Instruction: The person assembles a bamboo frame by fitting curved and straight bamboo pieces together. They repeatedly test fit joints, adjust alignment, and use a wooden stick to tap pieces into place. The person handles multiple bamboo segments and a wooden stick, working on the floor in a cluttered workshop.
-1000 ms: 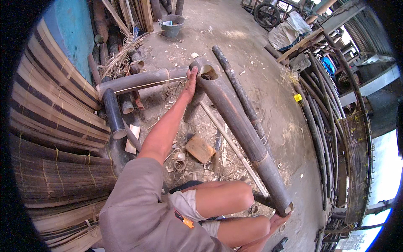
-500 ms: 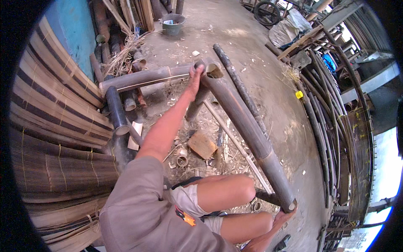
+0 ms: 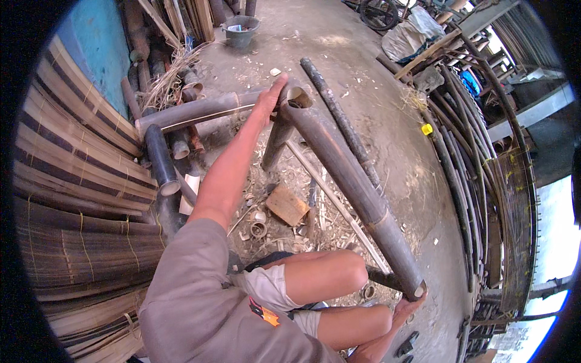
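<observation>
A thick brown bamboo pole [image 3: 345, 166] slants from the upper middle to the lower right, its hollow far end facing up. Against the left side of that far end lies my left hand [image 3: 270, 101], fingers stretched out and pointing away from me. My right hand [image 3: 409, 307] is cupped round the pole's near end, its fingers partly hidden. A second bamboo pole [image 3: 200, 112] runs leftward from the same corner, with a thin light strip along it. Beneath the corner stands a short bamboo leg [image 3: 277, 142]; another dark leg [image 3: 384, 278] shows by my right hand.
On the littered floor lie a wooden block [image 3: 287, 204], a light split strip [image 3: 336, 202] and a dark mottled pole [image 3: 339, 115]. Slatted bamboo panels [image 3: 78, 157] line the left. A bucket [image 3: 241, 31] stands far off. Stacked poles [image 3: 463, 181] lie at the right.
My left hand has shifted slightly left and its fingers have straightened from a curl round the pole's end. My right hand stays at the near end. The view has shifted a little.
</observation>
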Action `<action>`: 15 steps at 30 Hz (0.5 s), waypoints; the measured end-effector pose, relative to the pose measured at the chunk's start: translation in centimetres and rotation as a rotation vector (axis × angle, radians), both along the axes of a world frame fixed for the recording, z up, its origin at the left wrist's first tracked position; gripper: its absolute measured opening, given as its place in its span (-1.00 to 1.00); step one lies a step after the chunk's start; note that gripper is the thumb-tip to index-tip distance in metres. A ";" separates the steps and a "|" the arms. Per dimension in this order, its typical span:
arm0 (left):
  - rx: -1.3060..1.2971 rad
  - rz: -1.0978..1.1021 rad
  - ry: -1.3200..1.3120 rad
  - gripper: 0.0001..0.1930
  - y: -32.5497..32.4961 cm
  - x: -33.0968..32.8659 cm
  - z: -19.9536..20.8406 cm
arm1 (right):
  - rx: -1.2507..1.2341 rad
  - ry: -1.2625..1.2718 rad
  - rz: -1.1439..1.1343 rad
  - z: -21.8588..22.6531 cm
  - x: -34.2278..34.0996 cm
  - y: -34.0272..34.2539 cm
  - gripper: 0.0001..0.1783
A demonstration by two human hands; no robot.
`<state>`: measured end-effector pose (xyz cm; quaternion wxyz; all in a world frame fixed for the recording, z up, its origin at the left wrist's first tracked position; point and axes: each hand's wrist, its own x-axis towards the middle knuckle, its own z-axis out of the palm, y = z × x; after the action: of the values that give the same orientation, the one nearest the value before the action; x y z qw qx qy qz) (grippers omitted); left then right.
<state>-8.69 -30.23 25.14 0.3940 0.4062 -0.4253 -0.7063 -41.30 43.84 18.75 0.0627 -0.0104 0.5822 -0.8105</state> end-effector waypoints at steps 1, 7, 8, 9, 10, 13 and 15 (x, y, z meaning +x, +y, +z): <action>0.003 0.007 -0.020 -0.07 -0.2 0.1 -0.2 | -0.011 -0.017 0.003 -0.1 0.0 -0.2 -0.26; -0.051 -0.033 -0.037 -0.11 -0.5 0.6 -0.2 | 0.053 0.052 -0.071 -0.3 0.7 0.0 -0.29; -0.065 -0.053 -0.017 -0.08 -0.8 0.7 -0.9 | 0.059 0.049 -0.056 -0.1 0.8 -0.3 -0.30; -0.076 -0.075 0.003 -0.05 -1.0 0.8 -1.2 | 0.066 0.047 -0.043 0.1 1.0 -0.5 -0.31; -0.081 -0.076 0.002 -0.05 -1.2 0.9 -1.5 | 0.073 0.044 -0.031 0.2 1.1 -0.7 -0.31; -0.100 -0.071 -0.012 -0.05 -1.1 1.0 -1.6 | 0.065 0.062 -0.053 0.3 1.6 -0.9 -0.33; -0.117 -0.044 -0.039 -0.04 -0.3 1.0 -1.2 | 0.155 0.189 -0.010 1.0 3.1 -1.7 -0.41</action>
<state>-7.74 -30.53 23.95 0.3931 0.3869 -0.4824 -0.6805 -38.22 42.17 19.71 0.0039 -0.0791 0.6466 -0.7587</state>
